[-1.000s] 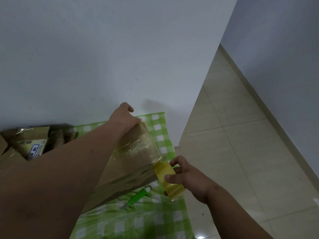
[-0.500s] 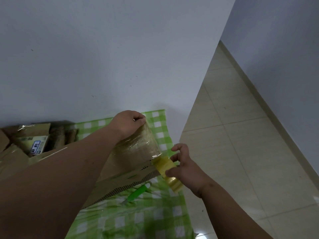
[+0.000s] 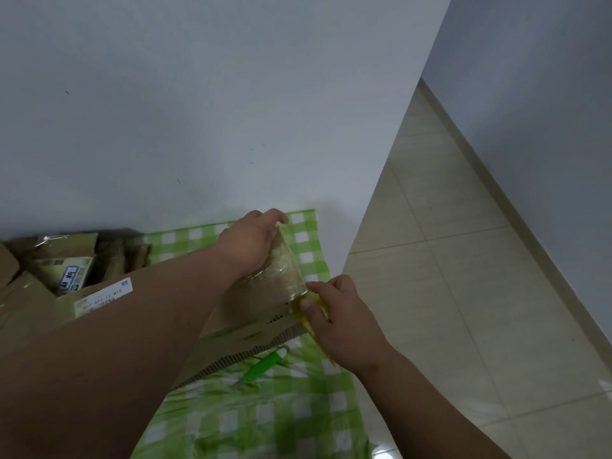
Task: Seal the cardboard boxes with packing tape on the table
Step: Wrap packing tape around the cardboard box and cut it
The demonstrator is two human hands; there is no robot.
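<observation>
- Tabletop (image 3: 298, 425) w/ green-white checked plastic cover, against white wall.
- Cardboard box (image 3: 251, 329) on it, near right edge, far end wrapped in clear tape.
- Green-handled cutter (image 3: 263, 366) on cover, just in front of box.
- More cardboard boxes (image 3: 49, 270) at far left, w/ printed labels.

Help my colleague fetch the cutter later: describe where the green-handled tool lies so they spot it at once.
Find the green checked tablecloth. Just below the near edge of the cardboard box the hands are taping lies the green-handled tool. It is the only solid bright-green, slim thing there.
</observation>
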